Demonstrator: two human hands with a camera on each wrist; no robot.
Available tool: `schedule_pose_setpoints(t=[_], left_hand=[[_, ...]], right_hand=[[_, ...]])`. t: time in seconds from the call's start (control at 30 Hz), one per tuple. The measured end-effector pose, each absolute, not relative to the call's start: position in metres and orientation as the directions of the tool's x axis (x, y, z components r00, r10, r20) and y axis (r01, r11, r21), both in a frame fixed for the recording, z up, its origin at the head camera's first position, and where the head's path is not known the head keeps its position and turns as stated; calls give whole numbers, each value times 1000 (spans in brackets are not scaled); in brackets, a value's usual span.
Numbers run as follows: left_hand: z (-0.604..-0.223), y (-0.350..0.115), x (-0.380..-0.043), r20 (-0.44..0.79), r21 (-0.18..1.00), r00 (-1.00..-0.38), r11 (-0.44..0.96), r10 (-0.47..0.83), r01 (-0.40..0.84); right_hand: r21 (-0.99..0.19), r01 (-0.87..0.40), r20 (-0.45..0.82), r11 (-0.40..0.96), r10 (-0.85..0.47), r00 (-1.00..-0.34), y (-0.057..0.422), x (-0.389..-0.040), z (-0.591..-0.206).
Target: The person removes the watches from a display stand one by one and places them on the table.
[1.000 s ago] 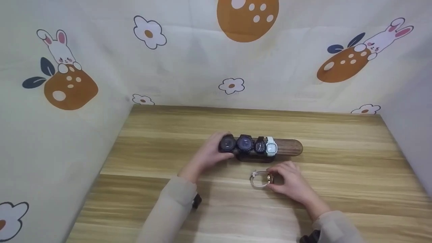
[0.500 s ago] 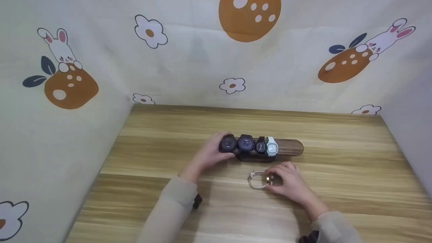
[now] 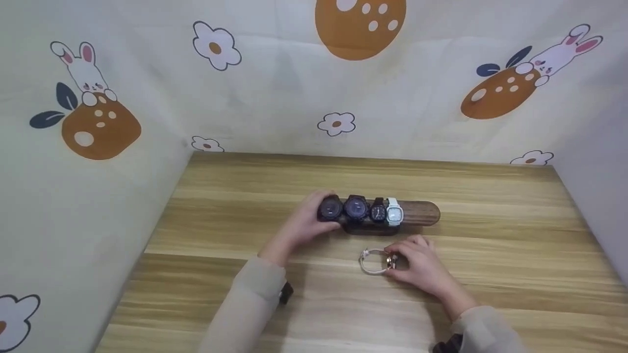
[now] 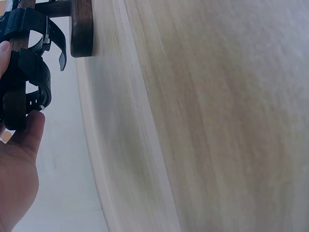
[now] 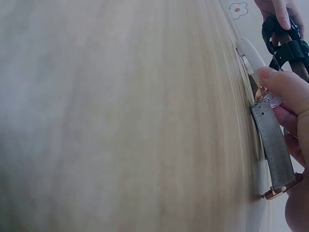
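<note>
A wooden watch stand (image 3: 421, 214) bears a row of watches. Two large black watches sit toward its left, then a small dark square watch (image 3: 378, 213) and a pale mint square watch (image 3: 394, 214). My left hand (image 3: 305, 220) grips the stand's left end, thumb in front and fingers behind, beside the leftmost black watch (image 3: 330, 208). In front of the stand, my right hand (image 3: 423, 264) pinches a watch with a pale strap (image 5: 273, 145) and rose-gold metal parts. Its strap forms a loop lying on its side, and the fingers partly hide the case.
Everything rests on a wood-grain table (image 3: 235, 196). Behind it and at the sides hangs a pale cloth (image 3: 265, 98) printed with rabbits, oranges and flowers. The stand's right end carries no watch.
My right hand and the pale-strapped watch have shifted slightly left, with the watch turning a little in the fingers. The left hand and the stand stay in place.
</note>
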State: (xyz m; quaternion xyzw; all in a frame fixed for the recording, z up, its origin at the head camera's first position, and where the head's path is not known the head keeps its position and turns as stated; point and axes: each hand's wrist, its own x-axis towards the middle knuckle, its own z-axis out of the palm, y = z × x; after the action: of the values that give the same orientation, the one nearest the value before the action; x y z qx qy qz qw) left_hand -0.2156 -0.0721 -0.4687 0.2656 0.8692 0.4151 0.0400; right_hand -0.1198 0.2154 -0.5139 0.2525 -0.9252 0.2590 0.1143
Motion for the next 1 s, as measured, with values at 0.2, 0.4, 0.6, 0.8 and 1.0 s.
schedule_pose_setpoints(t=[0.2, 0.4, 0.6, 0.8, 1.0], left_hand=[[-469, -73, -216, 139, 746, -862, 521, 488, 415], [-469, -72, -217, 154, 735, -857, 523, 492, 432], [-468, -72, -217, 138, 737, -861, 529, 490, 420], [-468, -71, -217, 137, 736, -859, 530, 494, 422], [-468, -72, -217, 135, 752, -859, 513, 494, 414]], right_hand=[[-426, -528, 336, 735, -413, -846, 215, -120, -514], [-421, -547, 359, 723, -422, -833, 215, -120, -513], [-429, -524, 301, 736, -431, -851, 216, -120, -511], [-440, -493, 250, 751, -425, -870, 218, -121, -507], [-447, -510, 312, 735, -406, -859, 220, -122, -505]])
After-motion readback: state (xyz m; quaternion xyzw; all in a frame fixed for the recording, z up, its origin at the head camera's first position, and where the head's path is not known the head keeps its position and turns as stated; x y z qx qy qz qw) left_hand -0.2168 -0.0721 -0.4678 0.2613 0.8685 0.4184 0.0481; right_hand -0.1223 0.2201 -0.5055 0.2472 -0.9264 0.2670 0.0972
